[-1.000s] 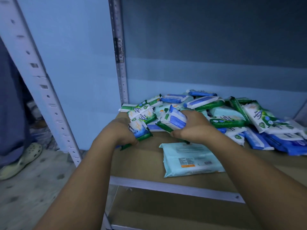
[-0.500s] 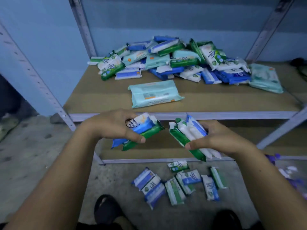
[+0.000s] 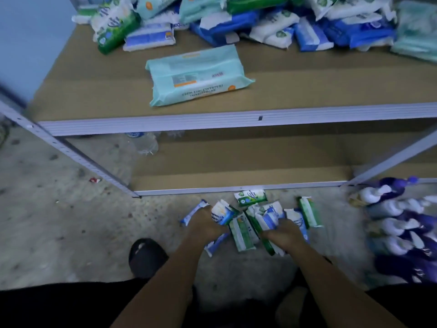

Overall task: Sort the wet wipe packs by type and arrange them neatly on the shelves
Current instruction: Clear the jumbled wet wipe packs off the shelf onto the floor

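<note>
Both my hands are down at the floor among several small wet wipe packs (image 3: 243, 230). My left hand (image 3: 204, 224) holds small blue-and-white packs (image 3: 223, 214). My right hand (image 3: 285, 235) grips small blue and green packs (image 3: 269, 217). More small packs lie around them, one green one (image 3: 309, 211) at the right. On the upper shelf (image 3: 236, 119) a heap of mixed blue, green and white packs (image 3: 236, 20) lies at the back, with one large pale teal pack (image 3: 198, 74) alone in front.
The lower shelf board (image 3: 236, 166) lies just beyond the floor packs. Purple-and-white bottles (image 3: 397, 223) are heaped on the floor at the right. A slanted metal upright (image 3: 71, 152) stands at the left, and my dark shoe (image 3: 146, 254) is beside my left arm.
My hands have gone from the upper shelf's heap down to the floor, carrying small packs. The view has tilted down with them, and the hands now rest among the floor packs.
</note>
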`<state>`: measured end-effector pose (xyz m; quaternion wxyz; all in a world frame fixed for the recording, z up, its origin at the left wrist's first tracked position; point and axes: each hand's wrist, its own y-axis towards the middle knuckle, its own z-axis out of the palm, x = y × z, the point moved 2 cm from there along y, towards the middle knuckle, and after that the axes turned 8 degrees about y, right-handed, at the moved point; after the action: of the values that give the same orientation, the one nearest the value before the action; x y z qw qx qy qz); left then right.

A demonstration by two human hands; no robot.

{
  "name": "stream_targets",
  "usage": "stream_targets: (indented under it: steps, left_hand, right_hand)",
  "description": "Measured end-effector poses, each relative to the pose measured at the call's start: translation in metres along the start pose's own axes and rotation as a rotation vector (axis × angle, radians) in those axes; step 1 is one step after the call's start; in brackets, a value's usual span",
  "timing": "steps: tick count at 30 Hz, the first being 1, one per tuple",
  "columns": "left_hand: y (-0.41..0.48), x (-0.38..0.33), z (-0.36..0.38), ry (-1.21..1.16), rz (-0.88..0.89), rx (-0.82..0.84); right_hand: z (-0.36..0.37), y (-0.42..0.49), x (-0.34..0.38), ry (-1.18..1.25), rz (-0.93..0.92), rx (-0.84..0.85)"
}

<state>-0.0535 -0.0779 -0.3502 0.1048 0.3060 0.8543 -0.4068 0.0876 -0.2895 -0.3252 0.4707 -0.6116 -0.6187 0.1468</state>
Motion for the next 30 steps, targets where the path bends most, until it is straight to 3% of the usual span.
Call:
stream_targets:
  steps: [11,30]
  left_hand:
    - [0.039,-0.017,0.049,0.264,0.027,-0.020]
    - [0.057,0.004,0.064,0.108,0.028,-0.048]
  right_hand:
    - [0.005,0.047,-0.025,0.115,0.108,-0.042]
    - [0.015,0.067,-0.041,0.161,0.142,-0.021]
